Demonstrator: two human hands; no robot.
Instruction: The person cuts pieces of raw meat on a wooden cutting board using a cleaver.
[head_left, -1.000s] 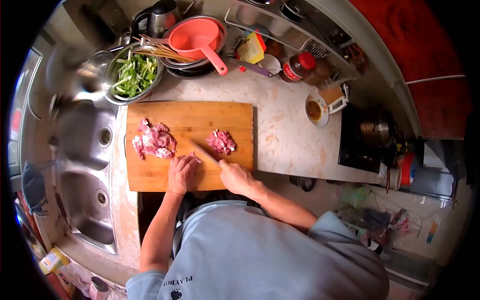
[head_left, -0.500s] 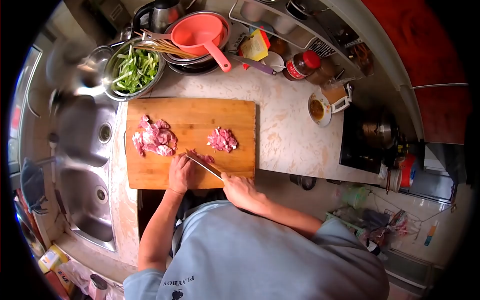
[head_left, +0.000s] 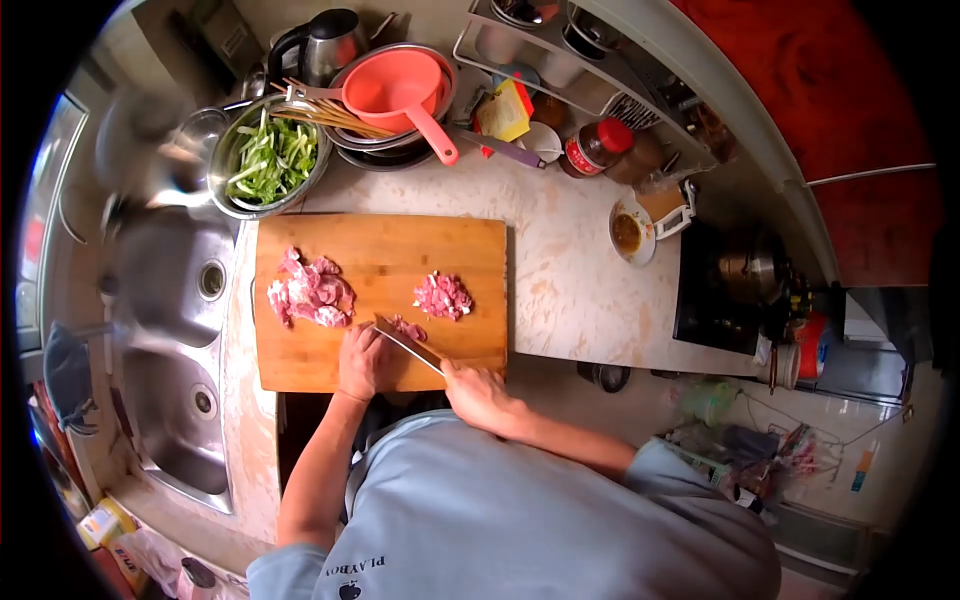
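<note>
On the wooden cutting board (head_left: 385,255) lie a larger heap of raw meat (head_left: 312,290) at the left and a smaller pile of diced meat (head_left: 443,296) at the right. My right hand (head_left: 478,394) is closed round the handle of a knife (head_left: 410,346), whose blade points up and left. Beside the blade lies a small piece of meat (head_left: 409,328). My left hand (head_left: 361,360) rests on the board near the knife tip, fingers bent and pressed together; what lies under the fingertips is hidden.
Behind the board stand a bowl of cut greens (head_left: 268,165) and stacked bowls with a pink strainer (head_left: 392,90). A double sink (head_left: 175,400) is at the left. To the right are a red-lidded jar (head_left: 597,148), a sauce bowl (head_left: 632,230) and a stove (head_left: 715,300).
The knife has swung from the middle of the board to beside my left fingertips. Small meat now shows on the knife's right side. The camera view has shifted slightly.
</note>
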